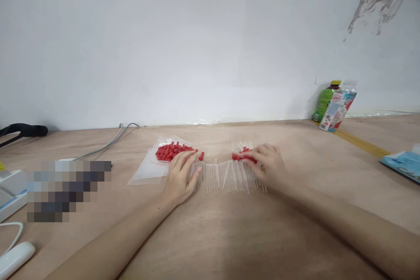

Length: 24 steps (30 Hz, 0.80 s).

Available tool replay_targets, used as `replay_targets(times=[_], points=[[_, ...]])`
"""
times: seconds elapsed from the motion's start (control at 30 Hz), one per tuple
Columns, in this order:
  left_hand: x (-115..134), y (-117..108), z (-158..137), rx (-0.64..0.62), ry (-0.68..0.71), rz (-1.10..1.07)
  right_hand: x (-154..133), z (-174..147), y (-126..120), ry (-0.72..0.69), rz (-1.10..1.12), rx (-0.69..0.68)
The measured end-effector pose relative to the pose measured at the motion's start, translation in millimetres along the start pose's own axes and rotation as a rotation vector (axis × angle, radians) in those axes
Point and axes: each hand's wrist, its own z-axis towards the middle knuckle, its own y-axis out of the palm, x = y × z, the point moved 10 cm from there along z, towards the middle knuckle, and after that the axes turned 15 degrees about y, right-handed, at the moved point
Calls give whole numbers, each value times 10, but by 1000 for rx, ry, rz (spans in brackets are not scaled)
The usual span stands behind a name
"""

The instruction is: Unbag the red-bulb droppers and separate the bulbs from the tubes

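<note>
From the head view, we rest our left hand flat on the bench, fingers spread loosely over the left end of a row of tubes. That grip is wide and holds nothing; it seems only to press the row down so the tubes do not roll. Our right hand sits at the row's other end, its fingers curled narrowly around a few red caps at the tube tops; whether the grip pinches one cap or several we cannot tell.

The tubes are thin, clear and straight, of plastic or glass, and lie side by side between our two grips, fanned a little, which keeps their open ends in easy reach. Just beyond the left grip a heap of caps lies on a flat clear bag; they are small, smooth, rounded and bright red, rubbery in look. One loose cap lies just right of the heap, near our left fingertips.

The bench is pale plywood, matt, with faint grain. Far to the right of the right grip, against the wall, a green bottle stands beside a tilted pouch. Left of the left grip a grey cable runs across the bench.
</note>
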Motion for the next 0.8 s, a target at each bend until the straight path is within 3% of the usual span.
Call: replay_targets(times=[0.17,0.3,0.5,0.8], points=[[496,54,122,-36,259,28,-428,-397,172,-166,38,-70],[746,140,134,-73,398,-3,-537,-469,199,-232,59,-86],[810,189,110,-58,440,-71,-612,-447,227,-260,45,-122],[865,214,102,-99,447,-108,-700,-524,189,-359,16,-47]])
